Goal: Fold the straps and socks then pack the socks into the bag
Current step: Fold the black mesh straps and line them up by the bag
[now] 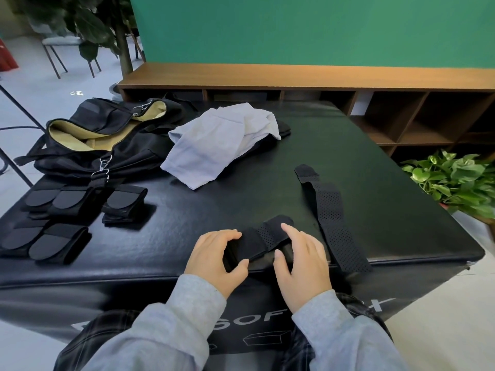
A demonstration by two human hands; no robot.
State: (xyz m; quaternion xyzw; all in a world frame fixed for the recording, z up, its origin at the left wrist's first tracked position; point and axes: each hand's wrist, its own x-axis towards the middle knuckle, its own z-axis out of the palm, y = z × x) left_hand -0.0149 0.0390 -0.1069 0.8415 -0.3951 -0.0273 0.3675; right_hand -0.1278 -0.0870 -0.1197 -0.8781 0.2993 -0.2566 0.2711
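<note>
- Both hands' fingers, left hand (217, 254) and right hand (300, 259), grip a half-folded strap (261, 239).
- Folded straps (60, 243) lie left of them; one flat strap (332, 215) right.
- Socks (214, 145) and open bag (101, 137) wait beyond, unpacked.

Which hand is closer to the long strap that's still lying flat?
Right. The right hand sits just beside the unfolded strap, on its left. The left hand is farther away, gripping the other end of the folded strap.
</note>
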